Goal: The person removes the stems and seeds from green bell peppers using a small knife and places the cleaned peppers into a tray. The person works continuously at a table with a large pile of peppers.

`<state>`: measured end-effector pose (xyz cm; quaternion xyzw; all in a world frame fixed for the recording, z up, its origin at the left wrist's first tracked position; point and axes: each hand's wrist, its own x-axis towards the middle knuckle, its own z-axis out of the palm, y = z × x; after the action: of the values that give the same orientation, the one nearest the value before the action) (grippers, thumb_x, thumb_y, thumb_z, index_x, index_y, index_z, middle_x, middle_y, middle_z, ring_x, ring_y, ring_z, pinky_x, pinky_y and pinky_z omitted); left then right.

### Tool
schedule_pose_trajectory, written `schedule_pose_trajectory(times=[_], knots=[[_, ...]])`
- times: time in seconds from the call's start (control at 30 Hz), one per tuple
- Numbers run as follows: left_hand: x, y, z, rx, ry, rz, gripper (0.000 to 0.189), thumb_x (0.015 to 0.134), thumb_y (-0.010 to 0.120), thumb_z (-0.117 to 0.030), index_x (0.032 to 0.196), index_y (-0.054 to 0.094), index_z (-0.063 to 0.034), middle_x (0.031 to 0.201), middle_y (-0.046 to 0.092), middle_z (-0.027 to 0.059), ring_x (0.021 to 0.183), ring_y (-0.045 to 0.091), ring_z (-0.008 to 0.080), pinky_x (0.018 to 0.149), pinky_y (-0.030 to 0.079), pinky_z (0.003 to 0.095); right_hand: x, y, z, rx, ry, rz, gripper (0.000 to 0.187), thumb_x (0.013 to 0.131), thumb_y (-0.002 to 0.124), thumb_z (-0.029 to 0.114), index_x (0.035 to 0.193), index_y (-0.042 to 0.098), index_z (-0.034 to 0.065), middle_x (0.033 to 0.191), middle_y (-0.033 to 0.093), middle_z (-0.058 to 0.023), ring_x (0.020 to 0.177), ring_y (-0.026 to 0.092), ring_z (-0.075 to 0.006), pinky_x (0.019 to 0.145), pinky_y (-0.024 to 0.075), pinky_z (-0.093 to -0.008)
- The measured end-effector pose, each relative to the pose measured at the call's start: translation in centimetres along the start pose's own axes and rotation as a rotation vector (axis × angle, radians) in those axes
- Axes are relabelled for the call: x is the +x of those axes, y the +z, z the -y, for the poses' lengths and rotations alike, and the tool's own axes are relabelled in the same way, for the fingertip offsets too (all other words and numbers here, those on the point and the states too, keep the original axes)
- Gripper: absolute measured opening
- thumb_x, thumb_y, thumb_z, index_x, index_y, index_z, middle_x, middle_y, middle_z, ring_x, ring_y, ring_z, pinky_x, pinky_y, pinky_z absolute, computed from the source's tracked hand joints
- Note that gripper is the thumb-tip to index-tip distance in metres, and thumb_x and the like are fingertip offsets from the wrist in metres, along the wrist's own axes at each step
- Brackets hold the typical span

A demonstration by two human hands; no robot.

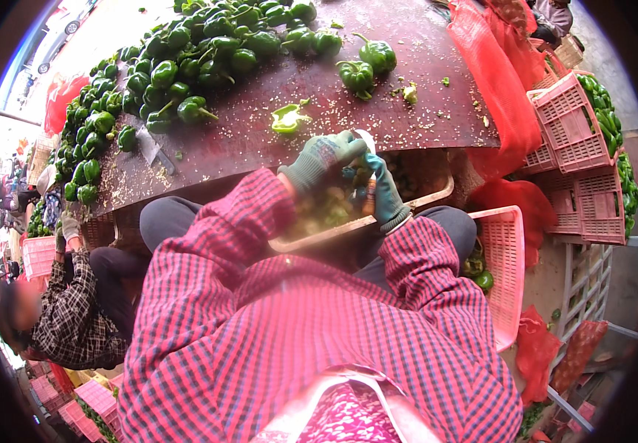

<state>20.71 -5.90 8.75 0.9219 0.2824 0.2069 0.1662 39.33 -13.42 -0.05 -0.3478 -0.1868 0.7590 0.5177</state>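
Observation:
My right hand [388, 194], in a teal knit glove, grips a knife by its orange-brown handle [370, 194]. The pale curved blade [367, 139] points up towards the table edge. Close against it is my left hand [327, 158], in a grey-green glove, its fingers curled. What lies under those fingers is hidden and blurred. Below both hands stands a light-rimmed tub [330, 228] with blurred green and yellowish pieces in it. On the dark red tabletop [319, 119] just beyond lies a cut green pepper piece [287, 119]. Two whole green bell peppers [364, 69] sit farther back.
A large heap of green bell peppers [186, 61] covers the table's left part, near a broad-bladed knife [153, 149]. Seeds litter the surface. Red mesh bags [496, 83] hang at the right. Pink crates [571, 122] stack beyond; another crate [504, 266] stands beside me. A person [70, 315] sits left.

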Motion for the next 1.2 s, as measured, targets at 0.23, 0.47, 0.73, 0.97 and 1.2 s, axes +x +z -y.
schedule_pose_trajectory(times=[0.23,0.47,0.73,0.97,1.2], knots=[[-2.3,1.2,-2.4,-1.167,-0.599,-0.445,0.018,0.102,0.072,-0.019,0.11,0.062,-0.0062,0.096,0.069,0.0062,0.083,0.073,0.0165,0.067,0.062,0.0341,-1.9,0.5,1.9,0.022,0.174,0.071,0.054,0.103,0.063,0.058,0.125,0.068,0.0092,0.091,0.072,-0.0057,0.062,0.063,-0.0125,0.056,0.0573,-0.0312],[-7.0,0.7,1.4,-0.522,-0.487,-0.112,0.03,0.105,0.068,-0.011,0.135,0.069,-0.0058,0.13,0.071,0.0058,0.114,0.063,0.0097,0.1,0.054,0.0295,-1.8,2.0,4.1,-0.154,-0.145,0.085,0.064,0.099,0.072,0.055,0.138,0.065,0.0044,0.104,0.078,-0.0115,0.074,0.069,-0.0138,0.067,0.0596,-0.0302],[-7.1,1.0,2.8,-0.47,-0.423,-0.417,0.031,0.101,0.065,-0.006,0.131,0.069,-0.0043,0.116,0.068,0.0009,0.104,0.063,0.0091,0.095,0.053,0.0272,-0.9,0.4,6.4,-0.567,-0.371,-0.224,0.062,0.093,0.086,0.031,0.145,0.065,0.0041,0.102,0.077,-0.0048,0.08,0.071,-0.0099,0.068,0.0591,-0.027],[-7.5,-0.2,6.0,-0.384,-0.514,-0.465,0.025,0.097,0.068,-0.007,0.122,0.073,-0.0031,0.122,0.072,0.0114,0.112,0.069,0.0203,0.101,0.055,0.0347,0.8,-0.8,8.2,-1.548,-0.38,-0.66,0.077,0.087,0.087,0.045,0.153,0.059,0.0179,0.119,0.076,-0.0139,0.099,0.077,-0.0275,0.087,0.0626,-0.0419],[-7.1,-0.7,10.3,0.017,-0.451,-0.558,0.044,0.085,0.077,-0.018,0.128,0.073,-0.0107,0.138,0.07,0.016,0.128,0.067,0.0382,0.11,0.054,0.047,2.7,-2.2,5.8,-1.777,-0.243,-0.679,0.078,0.079,0.086,0.049,0.147,0.062,0.0192,0.116,0.077,-0.0178,0.104,0.077,-0.0376,0.088,0.0611,-0.0502]])
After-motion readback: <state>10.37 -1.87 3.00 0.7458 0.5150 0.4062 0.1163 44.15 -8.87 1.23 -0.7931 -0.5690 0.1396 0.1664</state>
